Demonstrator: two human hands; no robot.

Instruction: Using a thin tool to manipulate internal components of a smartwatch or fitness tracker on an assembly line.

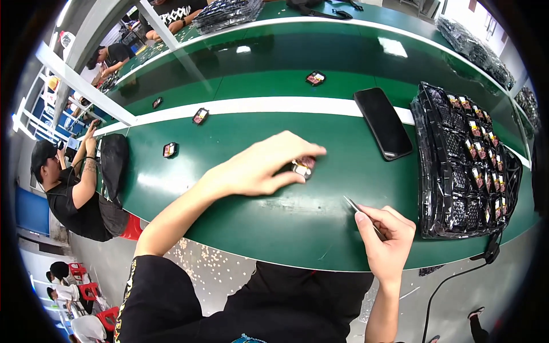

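Note:
My left hand (264, 166) reaches over the green belt (246, 211) and pinches a small dark part with a white and red face (302, 167) between thumb and fingers, low on the belt's surface. My right hand (388, 237) is nearer my body at the belt's front edge and grips metal tweezers (355, 209), their tips pointing up-left toward the small part, a short gap away. A black tray (457, 171) stacked at the right holds several of the same small parts in its pockets.
A black phone (383, 123) lies face up beside the tray. Loose small parts (170, 150) (200, 116) (315, 78) lie further along the belt. A seated person in black (74, 188) works at the left; more trays (226, 12) stand at the far side.

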